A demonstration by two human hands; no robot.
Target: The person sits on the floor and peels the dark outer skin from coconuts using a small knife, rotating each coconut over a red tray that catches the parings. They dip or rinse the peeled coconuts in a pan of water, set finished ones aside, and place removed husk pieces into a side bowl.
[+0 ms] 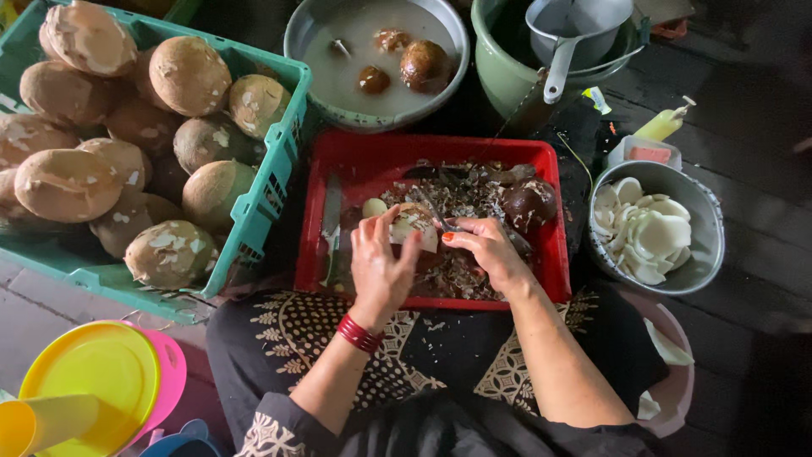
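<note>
Over a red tray [554, 211] catching the shavings, the left hand [381, 262] steadies a coconut piece [413, 227] while the right hand [486, 250] grips a peeler [440, 216].

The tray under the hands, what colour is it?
Red: the tray shows plainly in the head view, littered with brown shell peelings.

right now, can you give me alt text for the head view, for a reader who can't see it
Seen from above, a seated person's left hand holds a piece of coconut over a red tray of brown shavings while the right hand works it with a small tool. A green crate of husked coconuts sits to the left, a metal bowl of white pieces to the right.
</note>
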